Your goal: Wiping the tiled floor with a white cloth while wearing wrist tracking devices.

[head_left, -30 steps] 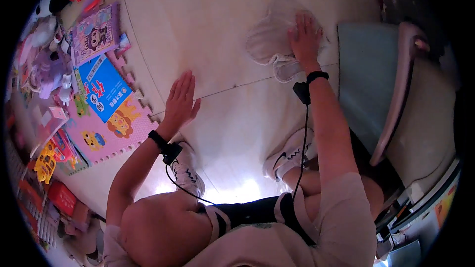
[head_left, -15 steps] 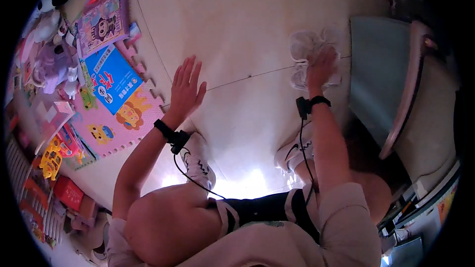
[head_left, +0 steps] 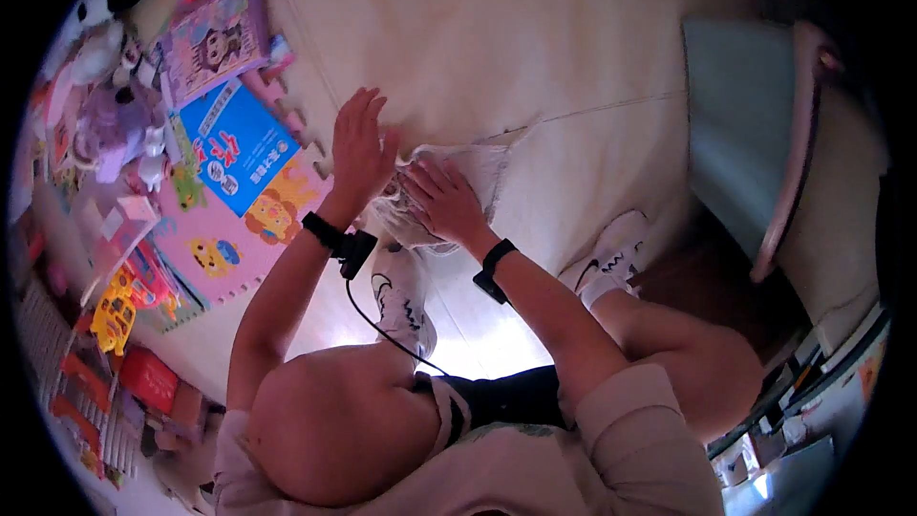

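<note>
A crumpled white cloth [head_left: 475, 170] lies on the pale floor in front of my knees. My right hand [head_left: 441, 201] rests on its left, bunched part with the fingers curled into the fabric. Just to the left, my left hand [head_left: 361, 145] is flat with fingers spread, its thumb side touching the edge of the cloth. Both wrists carry black bands; a black cable runs from the left one [head_left: 342, 244] back toward my body.
A pink foam puzzle mat [head_left: 222, 258] with a blue book [head_left: 237, 145], a purple book [head_left: 212, 38] and several toys fills the left side. A grey-blue seat with a pink rim [head_left: 755, 134] stands at the right. My white shoes [head_left: 607, 258] are below the hands.
My right hand has dragged the white cloth from the far right down and left to the spot beside my left hand. The left hand has stayed roughly in place.
</note>
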The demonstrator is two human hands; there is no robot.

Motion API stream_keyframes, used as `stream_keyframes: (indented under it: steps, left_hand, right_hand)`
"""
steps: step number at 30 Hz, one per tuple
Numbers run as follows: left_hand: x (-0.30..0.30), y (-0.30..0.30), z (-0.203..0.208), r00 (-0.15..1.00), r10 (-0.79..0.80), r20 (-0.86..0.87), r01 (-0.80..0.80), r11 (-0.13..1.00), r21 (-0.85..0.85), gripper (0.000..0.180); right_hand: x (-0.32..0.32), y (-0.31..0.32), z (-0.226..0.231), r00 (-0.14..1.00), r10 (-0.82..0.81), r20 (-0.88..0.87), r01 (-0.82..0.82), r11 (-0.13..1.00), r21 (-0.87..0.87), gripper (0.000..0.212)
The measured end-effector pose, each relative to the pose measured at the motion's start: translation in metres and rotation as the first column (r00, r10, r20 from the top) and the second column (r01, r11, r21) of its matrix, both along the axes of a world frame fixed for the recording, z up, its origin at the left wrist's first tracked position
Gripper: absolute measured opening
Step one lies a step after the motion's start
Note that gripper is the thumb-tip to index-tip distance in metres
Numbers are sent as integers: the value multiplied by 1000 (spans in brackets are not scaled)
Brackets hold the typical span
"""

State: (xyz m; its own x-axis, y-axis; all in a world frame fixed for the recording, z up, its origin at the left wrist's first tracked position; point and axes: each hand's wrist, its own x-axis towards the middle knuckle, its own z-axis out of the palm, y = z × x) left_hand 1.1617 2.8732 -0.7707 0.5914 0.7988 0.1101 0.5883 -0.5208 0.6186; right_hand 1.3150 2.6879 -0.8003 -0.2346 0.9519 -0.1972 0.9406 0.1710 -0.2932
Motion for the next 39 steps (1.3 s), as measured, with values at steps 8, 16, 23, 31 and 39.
stream_keyframes:
  steps: [8, 16, 23, 31, 39]
  left_hand:
    - [27, 0, 10, 993, -117, -25, 117, 993, -8, 55]
    - [33, 5, 20, 980, -188, -64, 189, 982, 9, 69]
    - [31, 4, 15, 991, -122, -62, 121, 992, -27, 66]
    - [32, 0, 13, 998, -58, 12, 58, 997, -45, 40]
    - [78, -21, 15, 953, -279, 120, 274, 960, 58, 30]
  right_hand:
    - [229, 36, 12, 961, -255, 103, 244, 964, 109, 77]
    - [386, -9, -15, 762, -597, 250, 501, 789, 356, 78]
    - [406, -91, -36, 351, -900, 260, 774, 435, 460, 74]
    - [274, -81, -41, 276, -826, 492, 732, 512, 449, 76]
    - [96, -15, -4, 500, -714, 490, 834, 550, -48, 78]
